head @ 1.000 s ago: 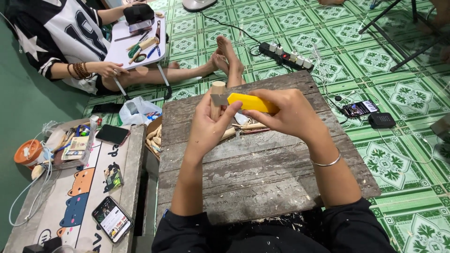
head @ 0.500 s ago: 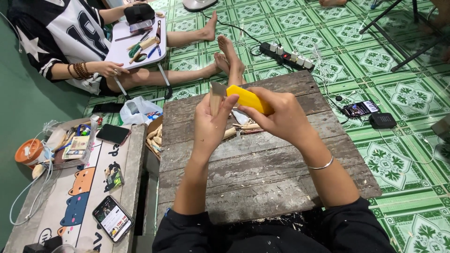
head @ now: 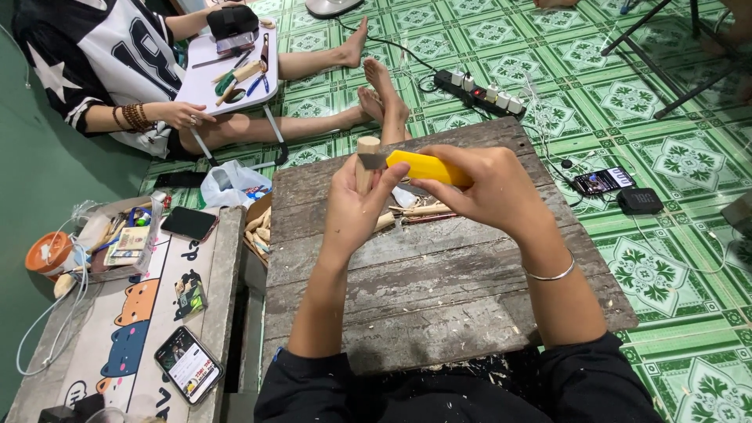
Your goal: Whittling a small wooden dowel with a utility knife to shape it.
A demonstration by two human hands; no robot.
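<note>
Table: weathered grey planks, shavings near its front edge. Left hand: raised above the table, fingers closed around a short wooden peg, long axis upright, top end showing above the thumb. Right hand: forearm angled in from the right, fingers wrapped round a yellow-handled knife, handle lying roughly level, blade pointing left, touching the peg.

Since earlier, both hands have drifted toward frame centre. The yellow knife has tilted flatter, blade against the wooden peg, held more upright by the left hand.
</note>
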